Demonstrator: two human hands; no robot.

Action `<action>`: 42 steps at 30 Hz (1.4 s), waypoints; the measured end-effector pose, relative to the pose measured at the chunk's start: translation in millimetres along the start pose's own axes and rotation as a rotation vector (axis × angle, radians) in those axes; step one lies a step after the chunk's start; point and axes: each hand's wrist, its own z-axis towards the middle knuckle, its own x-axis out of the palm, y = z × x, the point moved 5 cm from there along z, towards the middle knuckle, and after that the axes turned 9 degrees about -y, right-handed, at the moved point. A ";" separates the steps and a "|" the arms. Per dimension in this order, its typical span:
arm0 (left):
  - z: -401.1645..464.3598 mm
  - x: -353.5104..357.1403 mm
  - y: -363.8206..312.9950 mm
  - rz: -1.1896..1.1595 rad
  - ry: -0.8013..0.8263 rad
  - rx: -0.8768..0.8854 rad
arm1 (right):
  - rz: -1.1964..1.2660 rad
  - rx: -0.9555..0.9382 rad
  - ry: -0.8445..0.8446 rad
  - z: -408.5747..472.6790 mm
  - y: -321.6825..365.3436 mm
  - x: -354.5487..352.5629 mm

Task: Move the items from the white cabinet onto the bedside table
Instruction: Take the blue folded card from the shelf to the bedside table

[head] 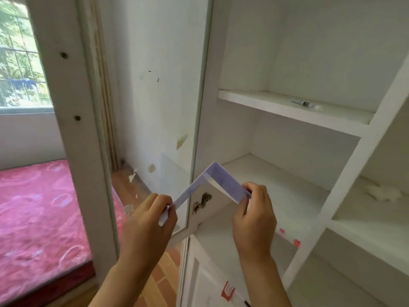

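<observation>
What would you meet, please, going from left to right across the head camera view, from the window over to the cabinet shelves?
Window → pink mattress → open cabinet door frame → left hand → folded purple-edged item → right hand → small tube on the upper shelf → crumpled white scrap in the right-hand compartment.

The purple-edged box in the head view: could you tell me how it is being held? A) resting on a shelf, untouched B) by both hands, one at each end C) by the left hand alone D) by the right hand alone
B: the left hand and right hand each pinch one end of the purple-edged box in front of the white cabinet.
</observation>
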 end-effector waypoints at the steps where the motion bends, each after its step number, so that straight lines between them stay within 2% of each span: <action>1: -5.2 -16.9 1.7 0.007 -0.015 -0.004 | 0.013 0.003 -0.004 -7.0 12.8 -6.2; 6: -33.6 -115.5 5.9 0.029 -0.077 -0.024 | 0.102 0.002 -0.008 -51.5 95.2 -41.7; 12: -82.1 -240.5 25.2 0.116 -0.170 -0.142 | 0.204 -0.035 0.059 -108.3 189.8 -69.2; 18: -122.4 -360.0 44.4 0.288 -0.240 -0.219 | 0.381 -0.088 0.123 -161.0 284.6 -76.6; 31: -181.0 -581.8 76.8 0.646 -0.462 -0.358 | 0.776 -0.180 0.365 -253.8 487.3 -50.4; 42: -222.9 -699.0 123.4 0.902 -0.510 -0.489 | 0.973 -0.331 0.578 -350.5 638.2 6.4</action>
